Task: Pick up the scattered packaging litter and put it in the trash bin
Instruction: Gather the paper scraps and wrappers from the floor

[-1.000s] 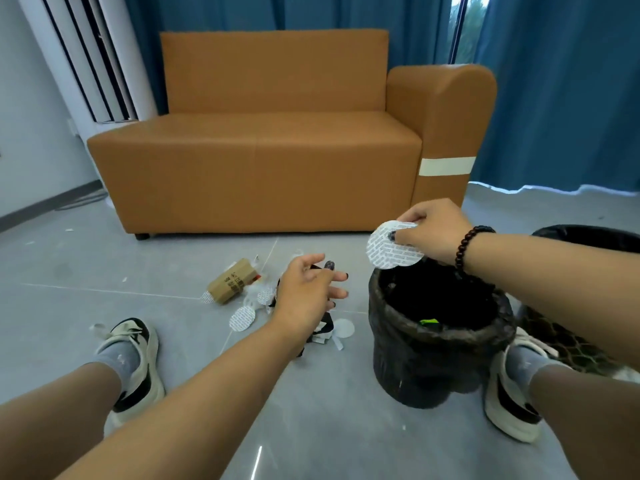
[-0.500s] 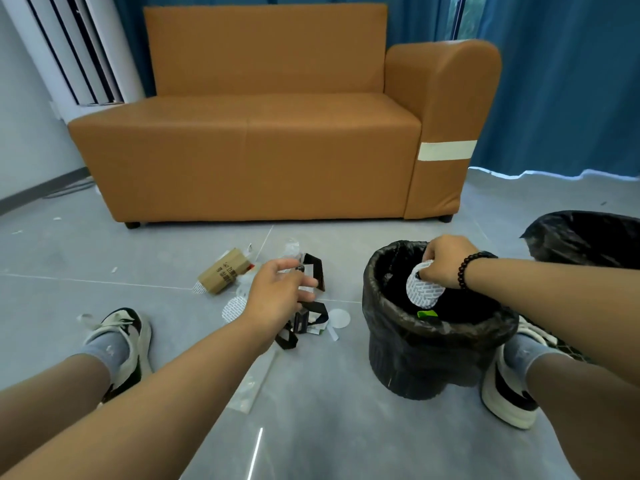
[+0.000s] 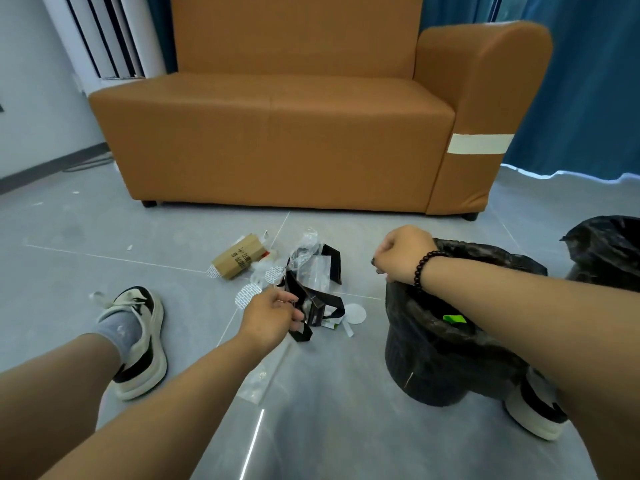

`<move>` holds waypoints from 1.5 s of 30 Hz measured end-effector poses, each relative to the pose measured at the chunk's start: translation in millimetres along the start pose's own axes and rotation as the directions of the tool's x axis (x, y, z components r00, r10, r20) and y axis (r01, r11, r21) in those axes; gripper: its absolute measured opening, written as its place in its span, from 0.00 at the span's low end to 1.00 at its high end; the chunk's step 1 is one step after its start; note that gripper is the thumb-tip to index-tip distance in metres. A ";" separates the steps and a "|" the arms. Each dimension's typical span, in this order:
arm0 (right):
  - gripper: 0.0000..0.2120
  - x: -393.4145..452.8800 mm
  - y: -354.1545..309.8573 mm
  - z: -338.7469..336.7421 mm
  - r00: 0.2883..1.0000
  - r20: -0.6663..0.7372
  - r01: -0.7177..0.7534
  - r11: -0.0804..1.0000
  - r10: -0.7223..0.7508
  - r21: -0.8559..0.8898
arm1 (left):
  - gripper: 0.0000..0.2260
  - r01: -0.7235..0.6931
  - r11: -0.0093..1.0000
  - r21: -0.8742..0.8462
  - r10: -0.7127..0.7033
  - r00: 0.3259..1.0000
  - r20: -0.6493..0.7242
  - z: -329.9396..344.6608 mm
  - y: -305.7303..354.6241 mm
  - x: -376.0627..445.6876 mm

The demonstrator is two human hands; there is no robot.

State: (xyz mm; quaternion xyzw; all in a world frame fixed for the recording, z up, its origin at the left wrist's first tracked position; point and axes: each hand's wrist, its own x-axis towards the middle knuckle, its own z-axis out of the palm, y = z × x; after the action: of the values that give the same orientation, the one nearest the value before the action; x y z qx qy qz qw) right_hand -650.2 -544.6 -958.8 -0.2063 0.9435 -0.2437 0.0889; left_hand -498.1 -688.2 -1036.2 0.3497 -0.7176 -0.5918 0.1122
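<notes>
Head view: left hand fingers hidden among black packaging.

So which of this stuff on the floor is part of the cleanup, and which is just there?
Job: black wrapper the left hand grips, cardboard box, clear plastic, white discs, trash bin.
Not: sofa, curtains, second bin.

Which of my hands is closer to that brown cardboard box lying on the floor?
Left. Your left hand is at the black packaging, just this side of the cardboard box. Your right hand is off to the right, at the rim of the trash bin.
</notes>
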 end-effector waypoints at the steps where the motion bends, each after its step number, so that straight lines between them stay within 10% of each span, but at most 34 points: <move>1: 0.11 1.4 -8.7 10.4 1.000 0.012 0.010 0.999 -0.011 0.044 | 0.11 0.018 1.000 -0.002 -0.018 1.000 -0.017 -1.3 -4.7 4.7; 14: 0.11 27.9 -22.1 135.7 0.969 0.241 -0.096 0.979 0.050 0.182 | 0.09 0.106 0.928 0.358 -0.112 0.994 -0.003 -9.5 -95.3 49.8; 18: 0.07 30.4 -28.4 155.9 0.905 0.403 -0.309 0.857 0.132 0.413 | 0.13 -0.099 0.477 0.873 -0.071 0.986 0.151 -14.1 -125.4 54.2; 22: 0.12 24.5 -31.3 168.6 0.843 0.531 -0.346 0.842 0.085 0.414 | 0.17 -0.193 0.239 0.952 -0.028 0.978 0.205 -8.5 -137.8 52.9; 33: 0.09 4.1 -26.8 150.0 0.927 0.321 0.115 0.963 -0.192 0.245 | 0.10 -0.272 -0.013 0.962 -0.044 0.961 0.271 -11.3 -124.0 63.9; 45: 0.08 -32.6 -49.0 10.0 0.772 0.475 0.586 0.762 -0.422 -0.276 | 0.20 -0.482 -0.045 0.875 0.110 0.868 0.484 -55.6 5.1 40.0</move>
State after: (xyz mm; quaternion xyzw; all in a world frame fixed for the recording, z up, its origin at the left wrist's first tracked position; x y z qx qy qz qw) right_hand -601.2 -573.8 -940.9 -0.5149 0.8428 -0.0104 0.1567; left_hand -497.2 -756.2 -1026.3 0.0777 -0.9856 0.0706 -0.1324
